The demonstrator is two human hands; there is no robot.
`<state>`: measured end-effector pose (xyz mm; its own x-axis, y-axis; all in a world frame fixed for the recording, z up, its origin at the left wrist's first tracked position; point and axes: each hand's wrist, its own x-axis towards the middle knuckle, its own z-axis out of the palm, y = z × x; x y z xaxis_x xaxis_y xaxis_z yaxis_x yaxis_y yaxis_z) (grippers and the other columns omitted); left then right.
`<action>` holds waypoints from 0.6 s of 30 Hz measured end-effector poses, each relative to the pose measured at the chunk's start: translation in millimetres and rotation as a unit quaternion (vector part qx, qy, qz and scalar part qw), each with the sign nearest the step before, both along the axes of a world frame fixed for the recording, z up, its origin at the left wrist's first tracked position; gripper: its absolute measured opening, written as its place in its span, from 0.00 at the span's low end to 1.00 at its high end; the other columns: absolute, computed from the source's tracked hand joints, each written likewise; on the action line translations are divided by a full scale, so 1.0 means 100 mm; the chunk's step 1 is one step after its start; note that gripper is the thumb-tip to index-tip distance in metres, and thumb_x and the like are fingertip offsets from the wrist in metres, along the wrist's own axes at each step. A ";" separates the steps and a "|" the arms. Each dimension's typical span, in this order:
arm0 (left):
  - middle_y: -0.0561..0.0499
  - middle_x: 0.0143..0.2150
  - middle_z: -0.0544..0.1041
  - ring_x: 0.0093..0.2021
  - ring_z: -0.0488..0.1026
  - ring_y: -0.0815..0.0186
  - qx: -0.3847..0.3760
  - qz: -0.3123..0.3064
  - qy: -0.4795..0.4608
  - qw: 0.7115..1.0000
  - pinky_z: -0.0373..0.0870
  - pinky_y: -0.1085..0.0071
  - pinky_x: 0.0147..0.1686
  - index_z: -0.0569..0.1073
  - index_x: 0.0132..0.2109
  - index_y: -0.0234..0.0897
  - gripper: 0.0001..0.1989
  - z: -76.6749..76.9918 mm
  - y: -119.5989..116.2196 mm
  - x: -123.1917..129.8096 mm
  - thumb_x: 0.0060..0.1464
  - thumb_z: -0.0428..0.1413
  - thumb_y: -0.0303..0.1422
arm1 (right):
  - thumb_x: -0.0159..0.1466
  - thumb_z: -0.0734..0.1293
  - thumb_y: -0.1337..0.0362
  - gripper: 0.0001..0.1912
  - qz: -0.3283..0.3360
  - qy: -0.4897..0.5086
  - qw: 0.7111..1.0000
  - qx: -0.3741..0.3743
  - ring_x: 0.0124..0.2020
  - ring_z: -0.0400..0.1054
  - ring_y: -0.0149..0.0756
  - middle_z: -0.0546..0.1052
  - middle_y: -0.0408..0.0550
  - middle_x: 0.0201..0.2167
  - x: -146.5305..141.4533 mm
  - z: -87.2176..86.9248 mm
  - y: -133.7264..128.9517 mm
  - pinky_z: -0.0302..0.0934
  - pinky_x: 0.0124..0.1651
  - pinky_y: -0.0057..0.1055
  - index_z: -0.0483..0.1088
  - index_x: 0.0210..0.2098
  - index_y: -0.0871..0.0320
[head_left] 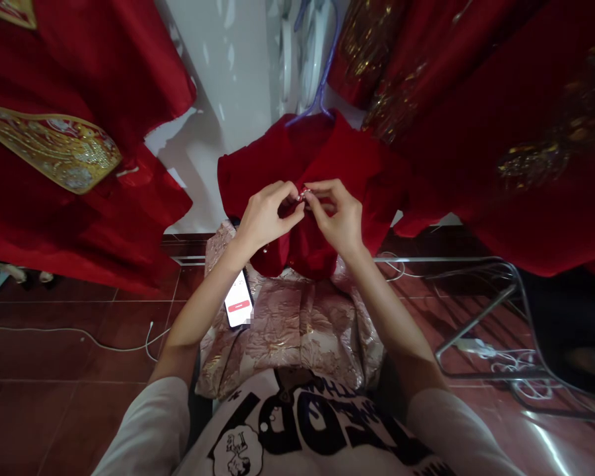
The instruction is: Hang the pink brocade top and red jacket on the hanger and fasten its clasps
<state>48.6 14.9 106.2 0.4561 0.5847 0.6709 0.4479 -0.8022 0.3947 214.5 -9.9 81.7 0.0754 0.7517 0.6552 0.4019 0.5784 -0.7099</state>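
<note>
A dark red jacket (344, 165) hangs from a purple hanger (322, 92) in front of me. At the middle of its front, a small shiny red-and-silver piece (303, 194) sits between my fingertips. My left hand (272, 211) pinches at its left side, thumb and forefinger nearly meeting. From the right, my right hand (338, 215) pinches the same piece. The fingers hide part of it, so its exact shape is unclear. Below the jacket, pink-gold brocade cloth (302, 317) covers my lap, and a lit phone (238, 304) lies on it at the left.
Red garments with gold embroidery (79, 155) hang at the left, and more red garments (456, 132) hang at the right. A metal-framed chair (518, 297) stands at the right, near white cables (520, 373). Another white cable (86, 336) crosses the tiled floor at the left.
</note>
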 end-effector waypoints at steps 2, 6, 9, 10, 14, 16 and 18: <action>0.53 0.32 0.74 0.33 0.72 0.69 0.003 0.009 0.000 1.000 0.69 0.71 0.36 0.69 0.34 0.37 0.04 0.00 0.00 0.03 0.56 0.57 0.25 | 0.67 0.66 0.51 0.15 -0.008 0.007 1.000 -0.001 0.42 0.77 0.34 0.80 0.46 0.42 -0.01 0.00 -0.01 0.75 0.39 0.29 0.75 0.45 0.54; 0.54 0.31 0.73 0.33 0.72 0.68 0.003 0.036 -0.009 0.999 0.69 0.70 0.36 0.68 0.34 0.37 0.05 -0.02 0.00 0.08 0.56 0.57 0.26 | 0.66 0.68 0.52 0.16 0.015 0.037 0.999 -0.021 0.44 0.77 0.36 0.80 0.46 0.46 0.01 -0.01 -0.02 0.76 0.44 0.33 0.76 0.48 0.53; 0.54 0.31 0.73 0.33 0.72 0.68 -0.001 0.046 0.000 0.999 0.69 0.70 0.36 0.68 0.34 0.37 0.05 -0.02 0.00 0.09 0.56 0.58 0.27 | 0.64 0.70 0.53 0.18 0.051 0.065 0.996 -0.040 0.45 0.78 0.36 0.80 0.47 0.47 0.05 -0.02 -0.01 0.76 0.49 0.36 0.77 0.49 0.54; 0.54 0.31 0.73 0.33 0.72 0.67 -0.001 0.050 0.005 0.999 0.69 0.70 0.37 0.67 0.34 0.37 0.05 -0.02 0.00 0.09 0.55 0.58 0.27 | 0.63 0.71 0.53 0.18 0.060 0.072 0.995 -0.045 0.46 0.78 0.37 0.81 0.47 0.46 0.06 -0.03 0.00 0.75 0.50 0.37 0.77 0.49 0.54; 0.52 0.32 0.73 0.34 0.73 0.65 0.005 0.044 0.037 0.998 0.70 0.68 0.37 0.68 0.34 0.37 0.05 0.00 -0.01 0.07 0.54 0.57 0.26 | 0.60 0.73 0.52 0.20 0.072 0.074 0.993 -0.064 0.46 0.78 0.38 0.81 0.48 0.45 0.09 -0.03 0.03 0.75 0.51 0.39 0.77 0.48 0.55; 0.52 0.32 0.72 0.35 0.73 0.64 0.011 0.039 0.057 0.998 0.70 0.68 0.37 0.68 0.34 0.37 0.04 0.01 -0.01 0.05 0.54 0.56 0.25 | 0.60 0.74 0.52 0.20 0.074 0.072 0.992 -0.073 0.46 0.78 0.38 0.81 0.48 0.45 0.09 -0.04 0.03 0.75 0.52 0.40 0.77 0.48 0.55; 0.51 0.31 0.72 0.34 0.73 0.63 0.022 0.036 0.077 0.996 0.70 0.67 0.37 0.68 0.34 0.37 0.04 0.00 0.01 0.04 0.54 0.55 0.25 | 0.60 0.73 0.53 0.20 0.079 0.072 0.991 -0.079 0.45 0.78 0.38 0.81 0.48 0.45 0.09 -0.05 0.03 0.75 0.53 0.41 0.77 0.48 0.55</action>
